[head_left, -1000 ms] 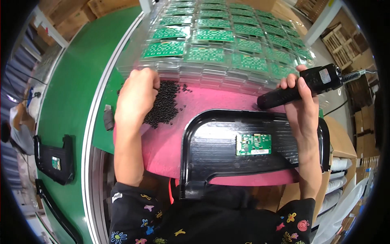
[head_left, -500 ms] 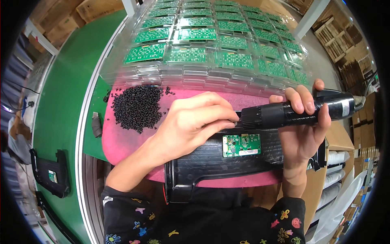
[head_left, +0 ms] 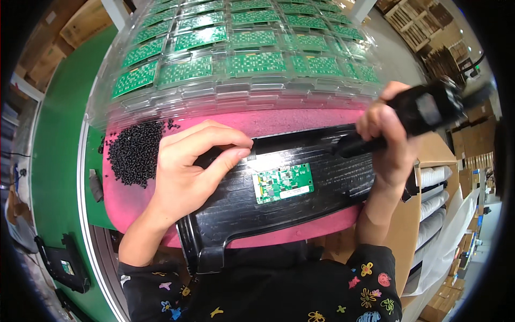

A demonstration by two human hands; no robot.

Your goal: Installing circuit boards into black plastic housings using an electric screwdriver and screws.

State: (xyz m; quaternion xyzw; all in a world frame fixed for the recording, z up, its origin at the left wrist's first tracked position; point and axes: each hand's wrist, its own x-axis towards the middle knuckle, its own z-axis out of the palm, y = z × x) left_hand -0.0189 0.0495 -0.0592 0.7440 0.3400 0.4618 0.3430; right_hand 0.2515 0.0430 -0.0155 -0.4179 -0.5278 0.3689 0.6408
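Note:
A long black plastic panel (head_left: pixel 225 217) lies across the pink mat, its raised rim on the far side. On it sits a green circuit board (head_left: pixel 284 183) with a white label strip. The thumb and forefinger of my left hand (head_left: pixel 188 166) close on the panel's far rim, left of the board; anything small between the fingertips is hidden. My right hand (head_left: pixel 389 134) is wrapped round a black electric screwdriver (head_left: pixel 424 110), blurred by motion. The tool slants, with its front end low over the panel's right part and its cord end up at the right.
Small black screws (head_left: pixel 137 153) are heaped on the pink mat (head_left: pixel 126 206) at the left. Clear plastic trays (head_left: pixel 177 99) of green boards stand beyond it. Another black panel (head_left: pixel 63 263) lies on the green surface at far left. A cardboard box (head_left: pixel 399 225) stands at right.
My left hand has moved left along the panel's rim, away from the screwdriver. The screwdriver has swung from nearly level to slanting, its front end lower. The view has shifted, and the panel appears slightly turned.

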